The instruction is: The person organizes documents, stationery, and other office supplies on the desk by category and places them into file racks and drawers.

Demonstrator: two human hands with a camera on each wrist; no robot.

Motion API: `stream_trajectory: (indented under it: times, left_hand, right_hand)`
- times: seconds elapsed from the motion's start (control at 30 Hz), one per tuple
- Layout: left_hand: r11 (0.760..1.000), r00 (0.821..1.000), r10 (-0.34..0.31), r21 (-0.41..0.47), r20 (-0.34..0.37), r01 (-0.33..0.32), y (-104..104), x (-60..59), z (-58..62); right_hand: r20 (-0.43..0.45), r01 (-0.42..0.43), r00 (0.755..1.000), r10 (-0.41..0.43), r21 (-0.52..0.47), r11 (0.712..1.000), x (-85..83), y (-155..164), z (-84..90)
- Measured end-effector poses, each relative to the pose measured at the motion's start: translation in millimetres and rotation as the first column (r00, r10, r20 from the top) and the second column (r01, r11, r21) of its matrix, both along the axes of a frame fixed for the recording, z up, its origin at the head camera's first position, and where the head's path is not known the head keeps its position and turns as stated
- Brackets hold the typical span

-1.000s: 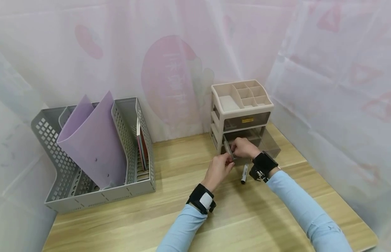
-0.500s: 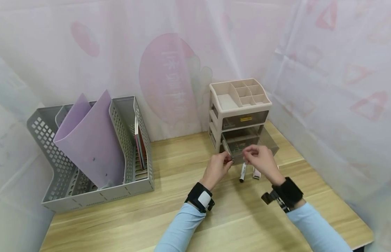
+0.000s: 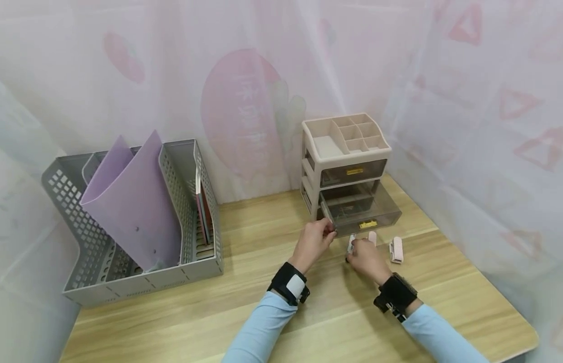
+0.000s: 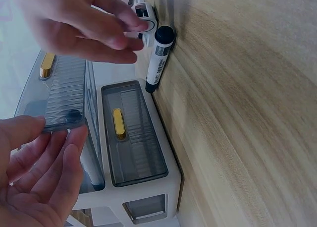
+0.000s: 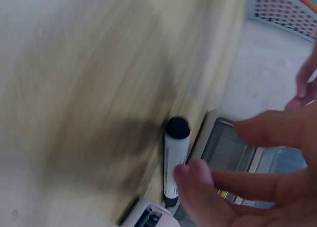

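Two hands at work. Right hand [image 3: 364, 256], fingers spread and holding nothing, reaches over a marker [image 4: 158, 60]: white barrel, black cap, smooth plastic, lying flat on the wood-grain bench [image 3: 263, 302] just in front of the organiser [image 3: 347, 151], long axis pointing toward it. This hand is nearer; the marker lies just beyond its fingertips. Left hand [image 3: 314, 242] pinches the corner of the pulled-out smoky translucent drawer [image 3: 360, 209]. Pink clip [image 3: 396, 249] lies nearby.

We noted a matt wood-grain tabletop [image 3: 181, 322], a smooth translucent smoky plastic drawer [image 3: 367, 214] with a glossy gold handle [image 4: 119, 124], and a glossy plastic marker [image 4: 158, 61]
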State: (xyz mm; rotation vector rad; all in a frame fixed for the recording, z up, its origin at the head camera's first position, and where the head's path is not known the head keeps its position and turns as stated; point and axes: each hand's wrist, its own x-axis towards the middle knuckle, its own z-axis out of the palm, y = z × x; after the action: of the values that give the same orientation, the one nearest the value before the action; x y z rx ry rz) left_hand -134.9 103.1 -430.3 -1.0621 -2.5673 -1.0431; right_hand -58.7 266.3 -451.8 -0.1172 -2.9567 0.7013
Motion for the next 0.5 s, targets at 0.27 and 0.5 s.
stream_trajectory:
  times: [0.27, 0.5]
  left_hand:
    - [0.999, 1.000, 0.000, 0.033, 0.020, -0.001, 1, -0.4, -1.9]
    - [0.999, 0.999, -0.016, 0.038, 0.030, 0.015, 2, -1.5, -2.0]
  right_hand:
    - [0.002, 0.026, 1.000, -0.026, 0.163, 0.986, -11.8, 1, -8.9]
    - [0.002, 0.049, 0.999, -0.050, 0.223, 0.974, -23.1, 4, -13.3]
